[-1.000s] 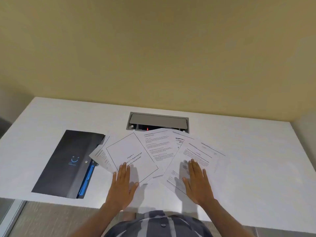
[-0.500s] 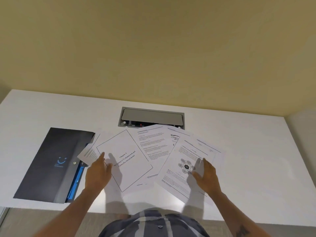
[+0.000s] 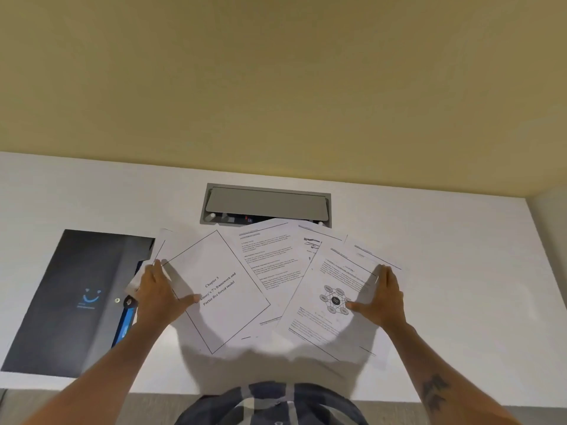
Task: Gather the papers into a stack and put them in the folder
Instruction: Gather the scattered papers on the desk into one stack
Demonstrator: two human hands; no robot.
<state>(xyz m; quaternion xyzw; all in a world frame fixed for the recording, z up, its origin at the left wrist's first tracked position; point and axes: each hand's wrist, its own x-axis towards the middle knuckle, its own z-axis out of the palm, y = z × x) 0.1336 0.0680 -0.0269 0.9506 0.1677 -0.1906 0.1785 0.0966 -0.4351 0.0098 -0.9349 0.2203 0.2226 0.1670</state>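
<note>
Several printed white papers (image 3: 270, 271) lie fanned out and overlapping on the white desk (image 3: 460, 271). A title page reading "Chapter 3" (image 3: 214, 286) is at the left of the fan, and a sheet with a round diagram (image 3: 331, 302) is at the right. My left hand (image 3: 158, 294) rests flat on the fan's left edge, thumb on the title page. My right hand (image 3: 382, 300) lies flat on the fan's right edge, thumb near the diagram. Left of the papers, a dark folder (image 3: 76, 296) with a blue smile logo lies shut, and the leftmost sheets overlap its edge.
A grey cable hatch (image 3: 265, 204) is set into the desk just behind the papers, and the top sheets reach its front rim. A yellow wall rises behind the desk. A blue strip (image 3: 125, 326) shows at the folder's right edge.
Both hands have slid outward from the near middle of the papers to the left and right edges of the fan. The papers have stayed fanned.
</note>
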